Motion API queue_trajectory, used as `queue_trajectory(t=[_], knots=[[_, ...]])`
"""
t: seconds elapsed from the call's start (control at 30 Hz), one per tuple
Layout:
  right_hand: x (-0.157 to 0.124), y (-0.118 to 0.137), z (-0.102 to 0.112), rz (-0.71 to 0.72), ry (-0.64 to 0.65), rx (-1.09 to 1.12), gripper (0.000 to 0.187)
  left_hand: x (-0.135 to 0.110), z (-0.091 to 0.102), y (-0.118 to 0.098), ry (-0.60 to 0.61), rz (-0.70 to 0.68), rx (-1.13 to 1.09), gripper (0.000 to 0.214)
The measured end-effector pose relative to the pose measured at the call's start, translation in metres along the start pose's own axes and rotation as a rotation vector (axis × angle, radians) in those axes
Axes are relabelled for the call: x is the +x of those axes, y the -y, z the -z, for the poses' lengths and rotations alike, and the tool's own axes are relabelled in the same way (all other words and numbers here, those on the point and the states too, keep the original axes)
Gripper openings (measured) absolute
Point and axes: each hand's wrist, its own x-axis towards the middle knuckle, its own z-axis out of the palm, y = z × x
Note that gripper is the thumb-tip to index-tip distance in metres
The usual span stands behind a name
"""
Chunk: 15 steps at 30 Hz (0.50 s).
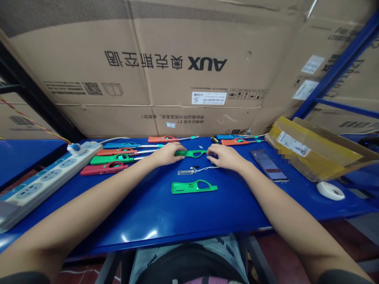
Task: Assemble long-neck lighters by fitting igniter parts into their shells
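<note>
My left hand (169,154) is closed on the wide end of a green lighter shell half (194,153), held just over the blue table. At the shell's narrow end, the fingers of my right hand (224,157) are curled round it and partly hide it. A bit of dark green shows under those fingertips; what it is I cannot tell. Nearer me lies a second green shell half (192,187), its hollow side up. Between the two halves rest a clear fuel tank (185,172) and a thin white wire (205,169). A tiny spring-like piece (200,147) lies behind the held shell.
Several long lighters, including a red one (103,168), lie at the left beside a white power strip (49,179). More lighters (235,141) lie at the back. On the right are a phone (269,165), a taped carton (314,148) and a white mouse (330,191). Large cardboard stands behind.
</note>
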Motion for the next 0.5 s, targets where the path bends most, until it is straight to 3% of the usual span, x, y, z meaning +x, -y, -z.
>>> queue_trajectory(t=[0.17,0.3,0.5], knots=[[-0.012,-0.011,0.014,-0.005,0.08,0.065,0.013,-0.023,0.013,-0.024,-0.05,-0.035,-0.052,0.027],[-0.009,-0.007,0.008,0.056,0.139,0.131,0.012,-0.057,0.009,-0.046,-0.055,0.013,-0.081,0.026],[-0.003,0.004,-0.003,0.122,0.051,0.164,0.018,-0.074,-0.007,-0.042,-0.098,0.048,-0.145,0.016]])
